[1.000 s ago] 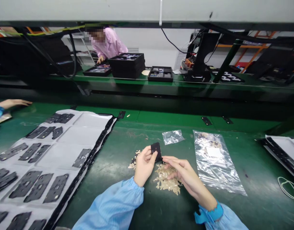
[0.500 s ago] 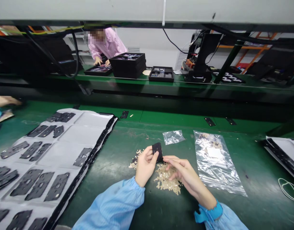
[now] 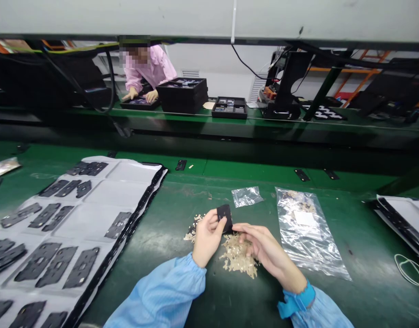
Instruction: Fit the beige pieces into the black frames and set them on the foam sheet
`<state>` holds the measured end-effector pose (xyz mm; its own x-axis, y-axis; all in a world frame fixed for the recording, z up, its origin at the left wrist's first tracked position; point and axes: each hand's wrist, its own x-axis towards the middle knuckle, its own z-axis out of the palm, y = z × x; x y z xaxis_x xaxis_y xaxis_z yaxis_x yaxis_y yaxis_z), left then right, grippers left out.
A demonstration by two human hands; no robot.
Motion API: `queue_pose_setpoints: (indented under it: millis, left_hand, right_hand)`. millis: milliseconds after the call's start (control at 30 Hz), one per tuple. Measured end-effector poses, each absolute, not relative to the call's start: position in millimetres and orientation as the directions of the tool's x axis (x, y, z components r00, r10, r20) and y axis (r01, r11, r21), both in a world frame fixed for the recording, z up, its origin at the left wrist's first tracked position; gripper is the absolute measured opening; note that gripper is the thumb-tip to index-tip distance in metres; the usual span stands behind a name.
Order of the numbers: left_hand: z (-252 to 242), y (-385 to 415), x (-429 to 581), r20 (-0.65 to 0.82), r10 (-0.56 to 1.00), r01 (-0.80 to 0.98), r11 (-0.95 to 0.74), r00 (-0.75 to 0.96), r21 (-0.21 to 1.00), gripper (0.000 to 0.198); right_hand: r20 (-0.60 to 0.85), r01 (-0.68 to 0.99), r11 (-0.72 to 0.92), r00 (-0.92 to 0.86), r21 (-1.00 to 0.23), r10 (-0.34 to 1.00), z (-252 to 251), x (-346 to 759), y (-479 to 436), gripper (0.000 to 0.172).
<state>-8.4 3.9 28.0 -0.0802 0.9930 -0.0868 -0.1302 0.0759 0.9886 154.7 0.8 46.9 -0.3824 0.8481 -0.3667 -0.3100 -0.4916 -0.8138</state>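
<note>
A thin black plate-like part (image 3: 224,218) is gripped between the thumb and fingers of my left hand (image 3: 208,234), tilted above the green bench. My right hand (image 3: 269,250) reaches in from the right. Its leading fingertips meet at the plate's lower right edge, while the other fingers curl loosely below. Whatever those fingertips pinch is too small to make out. Under the hands lies a heap of small beige, shiny pieces (image 3: 240,259). A smaller pile of light and dark bits (image 3: 193,230) is partly hidden behind my left hand.
Left lies a white compartmented tray (image 3: 108,193) holding several black plates. A small clear bag (image 3: 246,196) and a larger plastic bag (image 3: 312,241) of pieces lie right. Another tray (image 3: 404,214) sits far right. Across the bench, a person in pink (image 3: 152,68) works beside stacked black boxes (image 3: 183,96).
My hands and the black plate stay almost in place; the right fingers shift slightly. Another person's hand at the far left has left the view. The person in pink has moved their hands.
</note>
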Motion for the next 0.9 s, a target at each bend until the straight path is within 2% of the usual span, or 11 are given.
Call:
queue_pose_setpoints:
  millis: [333, 700, 900]
  left_hand:
    - [29, 4, -10, -0.129, 0.992, -0.247, 0.123, -0.011, 0.961, 0.033]
    - [37, 2, -10, -0.161, 0.985, -0.292, 0.174, 0.068, 0.94, 0.032]
    - [34, 2, -9, -0.145, 0.984, -0.298, 0.169, 0.101, 0.94, 0.029]
  right_hand:
    - [-0.409, -0.295, -0.538, -0.399, -0.79, 0.821, 39, 161, 8, 0.026]
    - [-0.396, -0.194, -0.477, -0.344, -0.857, 0.851, 40, 158, 4, 0.022]
    - [-0.377, -0.209, -0.432, -0.257, -0.877, 0.89, 33, 150, 3, 0.024]
